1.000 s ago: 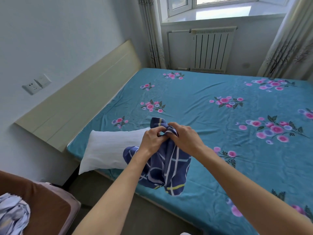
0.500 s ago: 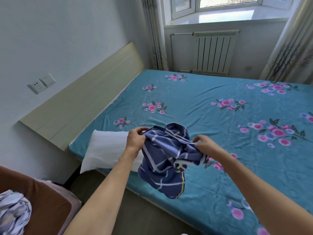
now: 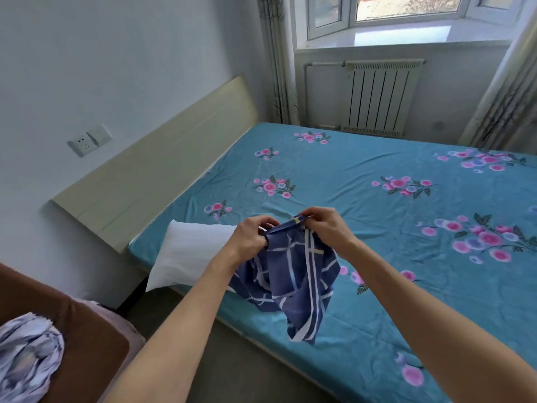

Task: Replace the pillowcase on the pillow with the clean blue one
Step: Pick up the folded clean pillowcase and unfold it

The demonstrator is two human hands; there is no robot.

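Pillowcase point(image 3: 293, 274) work is at the sorting-out step: the left hand point(image 3: 251, 238) and right hand point(image 3: 325, 226) each pinch the blue plaid fabric's top hem, held above the bed's point(image 3: 377, 199) near edge, while the bare white pillow point(image 3: 191, 254) lies by the headboard. Next, I judge, the grip must find and spread the opening toward the pillow. Half a second ago the hands were wider apart with the cloth bunched; now they sit close along a straightened hem.

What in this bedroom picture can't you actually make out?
- Head view: the left hand and blue pillowcase cover the pillow's near end.
- Pillowcase opening: lost in folds.
- Striped cloth on the brown chair: cut off by the frame edge.
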